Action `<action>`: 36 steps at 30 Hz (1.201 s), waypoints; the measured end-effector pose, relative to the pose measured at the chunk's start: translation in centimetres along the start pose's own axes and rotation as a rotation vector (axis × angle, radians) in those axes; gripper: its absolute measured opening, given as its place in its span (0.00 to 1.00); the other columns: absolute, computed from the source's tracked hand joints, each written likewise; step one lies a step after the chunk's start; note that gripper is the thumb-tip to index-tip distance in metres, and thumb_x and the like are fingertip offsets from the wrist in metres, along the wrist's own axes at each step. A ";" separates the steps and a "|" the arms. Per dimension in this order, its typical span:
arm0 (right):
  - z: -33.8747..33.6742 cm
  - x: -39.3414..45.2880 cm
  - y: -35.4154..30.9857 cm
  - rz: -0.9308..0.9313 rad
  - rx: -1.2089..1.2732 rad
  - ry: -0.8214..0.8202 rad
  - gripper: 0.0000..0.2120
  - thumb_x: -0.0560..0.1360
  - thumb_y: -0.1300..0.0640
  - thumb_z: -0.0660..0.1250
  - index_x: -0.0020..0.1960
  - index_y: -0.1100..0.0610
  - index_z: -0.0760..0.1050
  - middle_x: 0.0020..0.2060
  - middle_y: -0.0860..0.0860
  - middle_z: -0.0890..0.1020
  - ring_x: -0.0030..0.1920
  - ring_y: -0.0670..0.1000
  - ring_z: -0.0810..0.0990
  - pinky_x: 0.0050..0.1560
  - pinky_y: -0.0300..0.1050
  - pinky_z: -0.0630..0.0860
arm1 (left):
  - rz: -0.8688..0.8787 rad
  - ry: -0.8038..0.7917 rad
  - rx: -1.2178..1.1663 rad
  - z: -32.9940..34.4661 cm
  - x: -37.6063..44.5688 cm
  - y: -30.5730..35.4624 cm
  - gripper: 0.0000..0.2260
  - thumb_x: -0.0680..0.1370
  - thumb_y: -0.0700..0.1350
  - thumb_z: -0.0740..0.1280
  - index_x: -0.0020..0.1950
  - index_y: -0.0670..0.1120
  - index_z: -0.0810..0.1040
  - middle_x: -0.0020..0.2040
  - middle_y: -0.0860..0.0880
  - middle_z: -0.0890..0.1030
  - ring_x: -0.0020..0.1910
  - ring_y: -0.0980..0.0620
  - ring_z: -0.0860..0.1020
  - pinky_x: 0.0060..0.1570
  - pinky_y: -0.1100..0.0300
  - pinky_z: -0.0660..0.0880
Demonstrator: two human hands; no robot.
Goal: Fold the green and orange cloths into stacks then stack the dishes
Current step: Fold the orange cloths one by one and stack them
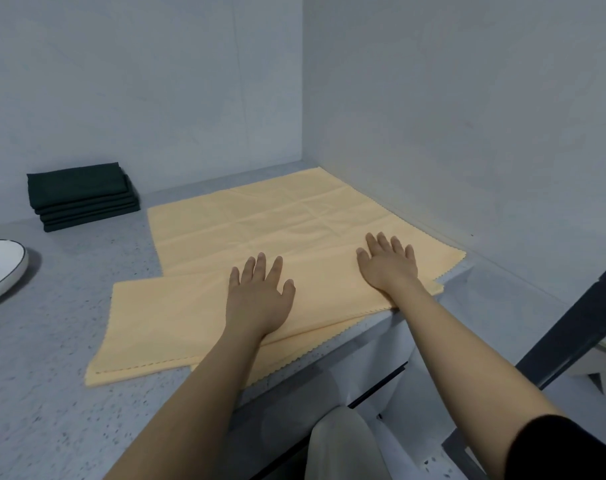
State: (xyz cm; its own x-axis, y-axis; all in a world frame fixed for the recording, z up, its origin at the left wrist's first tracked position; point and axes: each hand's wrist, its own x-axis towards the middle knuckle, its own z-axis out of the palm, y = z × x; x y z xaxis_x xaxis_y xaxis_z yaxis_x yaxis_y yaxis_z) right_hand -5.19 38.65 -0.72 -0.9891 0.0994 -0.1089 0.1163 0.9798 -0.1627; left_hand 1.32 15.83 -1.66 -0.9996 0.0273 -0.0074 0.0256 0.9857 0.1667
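A: Where the orange cloth point(294, 223) lies spread toward the table's point(52, 393) far right corner, how do your hands sit?

B: Your left hand point(258, 296) and right hand point(388, 265) both press flat on it, fingers straight, each grip released and grasping nothing.

A: And the near portion?

B: Folded over, beneath your left palm, its edge along the table front.

A: Other items?

B: Folded green cloths point(81, 200) stacked at far left; a white dish point(0, 268) at the left edge.
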 end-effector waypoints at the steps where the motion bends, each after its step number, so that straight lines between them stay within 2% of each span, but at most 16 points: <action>1: -0.1 -0.1 -0.1 0.001 -0.009 -0.003 0.27 0.81 0.44 0.39 0.78 0.51 0.41 0.77 0.50 0.45 0.77 0.54 0.42 0.75 0.54 0.38 | -0.003 -0.001 -0.005 0.0 -0.1 0.1 0.26 0.81 0.58 0.43 0.78 0.55 0.43 0.79 0.49 0.42 0.77 0.50 0.41 0.75 0.49 0.38; 3: -0.2 -0.5 -0.7 -0.031 0.010 0.040 0.27 0.82 0.46 0.40 0.78 0.54 0.43 0.77 0.53 0.48 0.77 0.55 0.42 0.74 0.54 0.37 | -0.002 -0.001 -0.004 0.1 -0.2 0.2 0.26 0.81 0.58 0.43 0.78 0.54 0.43 0.79 0.49 0.42 0.77 0.50 0.41 0.75 0.49 0.38; 6: -0.4 -1.9 -3.4 -0.220 0.200 0.117 0.24 0.82 0.52 0.44 0.77 0.56 0.50 0.77 0.53 0.53 0.77 0.53 0.44 0.74 0.49 0.39 | -0.003 0.008 -0.007 0.0 0.0 0.3 0.26 0.81 0.58 0.42 0.78 0.54 0.43 0.79 0.49 0.42 0.77 0.50 0.42 0.75 0.48 0.39; 10: 0.8 -3.5 -7.1 -0.465 0.374 0.030 0.22 0.83 0.53 0.45 0.76 0.53 0.55 0.75 0.48 0.59 0.76 0.49 0.51 0.74 0.44 0.44 | 0.000 -0.009 -0.013 -0.2 0.1 0.5 0.26 0.81 0.58 0.43 0.78 0.54 0.43 0.79 0.49 0.42 0.77 0.50 0.41 0.75 0.49 0.38; 12: 1.7 -3.6 -7.6 -0.472 0.313 0.035 0.22 0.83 0.50 0.45 0.76 0.50 0.57 0.75 0.46 0.60 0.76 0.47 0.53 0.74 0.43 0.46 | -0.001 -0.009 -0.017 -0.5 0.3 0.4 0.26 0.81 0.58 0.43 0.78 0.54 0.43 0.79 0.49 0.42 0.77 0.50 0.41 0.74 0.49 0.38; 17: 2.3 -3.7 -7.9 -0.476 0.120 0.061 0.24 0.82 0.47 0.46 0.77 0.49 0.52 0.76 0.45 0.56 0.76 0.46 0.50 0.75 0.45 0.45 | -0.006 -0.033 0.005 -0.7 -0.1 -0.7 0.26 0.81 0.59 0.43 0.78 0.56 0.43 0.79 0.51 0.42 0.77 0.51 0.41 0.74 0.49 0.38; 30: 2.4 -3.8 -8.0 -0.462 0.078 0.037 0.24 0.82 0.46 0.44 0.77 0.49 0.50 0.76 0.44 0.53 0.76 0.46 0.48 0.75 0.46 0.44 | -0.222 -0.027 0.026 -2.2 -4.9 -12.0 0.29 0.79 0.64 0.41 0.78 0.55 0.41 0.78 0.52 0.40 0.77 0.53 0.40 0.75 0.51 0.39; 36: 2.0 -4.3 -8.4 -0.461 0.046 0.008 0.24 0.82 0.48 0.44 0.77 0.51 0.50 0.77 0.47 0.53 0.76 0.49 0.49 0.75 0.47 0.45 | -0.249 -0.030 0.008 -2.5 -5.7 -13.0 0.28 0.80 0.62 0.41 0.78 0.54 0.42 0.78 0.51 0.42 0.77 0.52 0.42 0.75 0.52 0.39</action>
State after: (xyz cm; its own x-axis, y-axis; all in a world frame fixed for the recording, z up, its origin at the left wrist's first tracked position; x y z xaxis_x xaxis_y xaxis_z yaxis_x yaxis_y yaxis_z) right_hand -1.76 29.64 -0.89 -0.9391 -0.3437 -0.0073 -0.3324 0.9132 -0.2360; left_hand 6.68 2.39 -1.31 -0.9744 -0.2116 -0.0763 -0.2209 0.9640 0.1481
